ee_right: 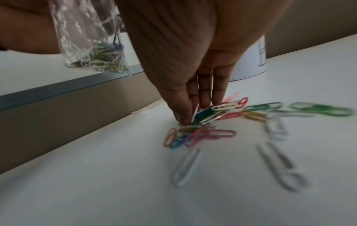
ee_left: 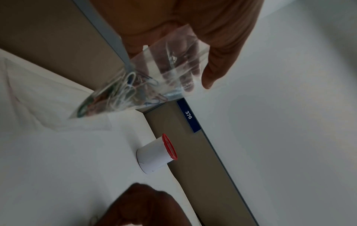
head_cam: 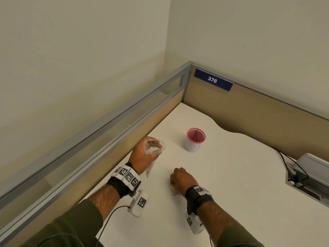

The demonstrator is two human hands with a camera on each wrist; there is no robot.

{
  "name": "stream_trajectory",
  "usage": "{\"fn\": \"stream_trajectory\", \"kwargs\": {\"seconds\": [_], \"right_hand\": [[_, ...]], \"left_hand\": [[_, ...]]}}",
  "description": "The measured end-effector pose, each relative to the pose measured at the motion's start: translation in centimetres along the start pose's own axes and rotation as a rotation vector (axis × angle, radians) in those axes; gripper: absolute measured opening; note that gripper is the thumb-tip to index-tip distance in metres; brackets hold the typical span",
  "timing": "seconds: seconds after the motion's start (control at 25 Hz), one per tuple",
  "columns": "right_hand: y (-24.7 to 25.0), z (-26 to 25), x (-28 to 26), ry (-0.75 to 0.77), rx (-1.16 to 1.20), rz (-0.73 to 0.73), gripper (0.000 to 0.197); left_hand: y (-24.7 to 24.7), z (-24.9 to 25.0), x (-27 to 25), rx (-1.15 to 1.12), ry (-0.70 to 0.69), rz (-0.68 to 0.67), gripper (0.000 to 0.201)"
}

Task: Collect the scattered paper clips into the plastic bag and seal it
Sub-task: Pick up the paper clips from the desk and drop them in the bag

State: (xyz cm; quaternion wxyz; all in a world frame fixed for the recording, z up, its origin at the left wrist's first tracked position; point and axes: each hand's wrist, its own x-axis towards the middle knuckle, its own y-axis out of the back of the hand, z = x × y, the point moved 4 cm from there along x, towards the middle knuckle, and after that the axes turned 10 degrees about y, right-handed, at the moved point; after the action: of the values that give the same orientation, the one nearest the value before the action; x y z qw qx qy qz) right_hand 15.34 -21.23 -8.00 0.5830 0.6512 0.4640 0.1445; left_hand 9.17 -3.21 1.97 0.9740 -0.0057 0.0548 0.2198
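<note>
My left hand point(head_cam: 142, 154) holds the plastic bag point(ee_left: 139, 85) open at left of centre, some paper clips inside. My right hand point(ee_right: 185, 85) pinches loose paper clips point(ee_right: 218, 116) on the bench point(head_cam: 231, 175), lower centre.

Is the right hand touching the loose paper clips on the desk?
Touching. The right wrist view shows the right hand with fingertips pinching into the loose paper clips.
</note>
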Motion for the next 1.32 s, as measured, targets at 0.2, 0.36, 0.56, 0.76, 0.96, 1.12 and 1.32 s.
{"fn": "stream_trajectory", "kwargs": {"seconds": [0.2, 0.36, 0.56, 0.76, 0.96, 1.12, 1.32], "right_hand": [[1.7, 3.8, -2.8, -0.135, 0.115, 0.126, 0.026], [1.5, 4.2, -2.8, -0.178, 0.119, 0.095, 0.041], [-0.3, 2.1, -4.4, -0.069, 0.050, 0.067, 0.036], [0.3, 3.4, -7.6, -0.129, 0.167, 0.154, 0.059], [-0.8, 2.5, -7.5, -0.133, 0.078, 0.014, 0.076], [-1.2, 1.3, -6.1, -0.129, 0.035, 0.083, 0.042], [-1.3, 0.7, -5.0, -0.152, 0.008, 0.166, 0.018]], "left_hand": [[-0.8, -0.7, 0.0, 0.009, 0.008, -0.015, 0.032], [-1.2, -0.5, 0.0, 0.025, 0.012, -0.042, 0.033], [-1.6, -0.4, 0.4, -0.005, 0.006, -0.046, 0.033], [-2.3, -0.3, 0.2, 0.009, 0.009, -0.073, 0.038], [-2.8, -0.3, 0.0, 0.012, 0.012, -0.078, 0.039], [-2.8, -0.1, 0.1, 0.036, 0.016, -0.087, 0.032], [-2.8, 0.1, -0.1, 0.039, 0.011, -0.085, 0.032]]}}
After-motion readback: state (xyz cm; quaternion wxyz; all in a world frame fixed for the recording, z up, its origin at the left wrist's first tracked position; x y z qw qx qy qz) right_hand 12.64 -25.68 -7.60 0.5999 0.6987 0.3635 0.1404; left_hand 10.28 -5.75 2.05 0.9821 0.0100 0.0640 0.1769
